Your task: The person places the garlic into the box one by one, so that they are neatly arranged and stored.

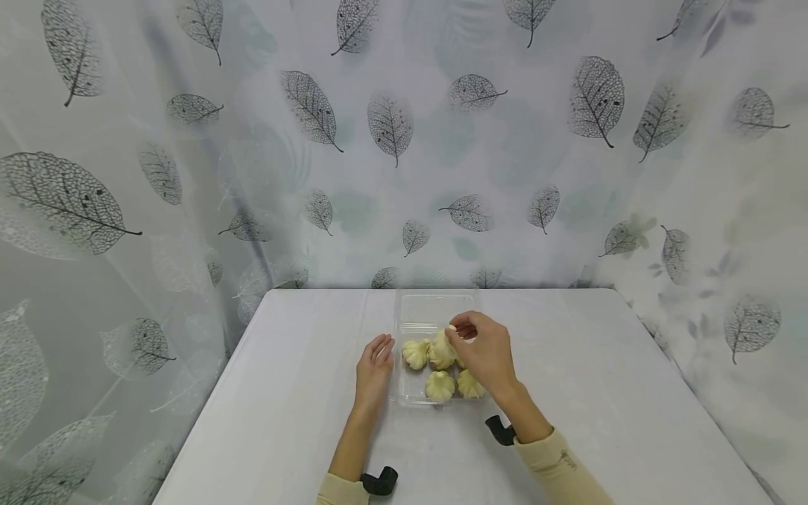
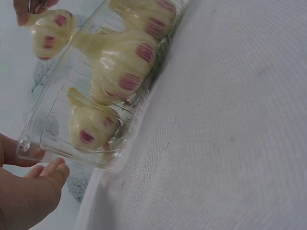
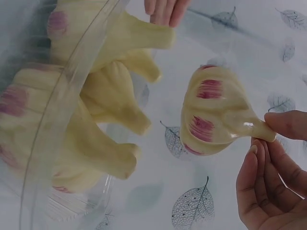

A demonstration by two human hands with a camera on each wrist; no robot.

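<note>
In the head view a clear plastic clamshell box (image 1: 412,394) lies opened on the table, holding several pale garlic bulbs (image 1: 440,385) with purple patches. My right hand (image 1: 482,351) pinches the stem of one garlic bulb (image 3: 211,112) between thumb and fingers, above the box. That bulb hangs apart from the others in the right wrist view. At the box's left side is my left hand (image 1: 374,372), fingers fairly straight; in the left wrist view its fingertips (image 2: 53,173) are by the box corner. Whether they press the plastic is hard to tell.
The box's clear lid (image 1: 435,306) is folded back toward the table's far edge. A white cloth covers the table (image 1: 303,379). Behind hangs a leaf-patterned curtain (image 1: 435,154). Black wrist-worn pieces (image 1: 380,482) show near both sleeves.
</note>
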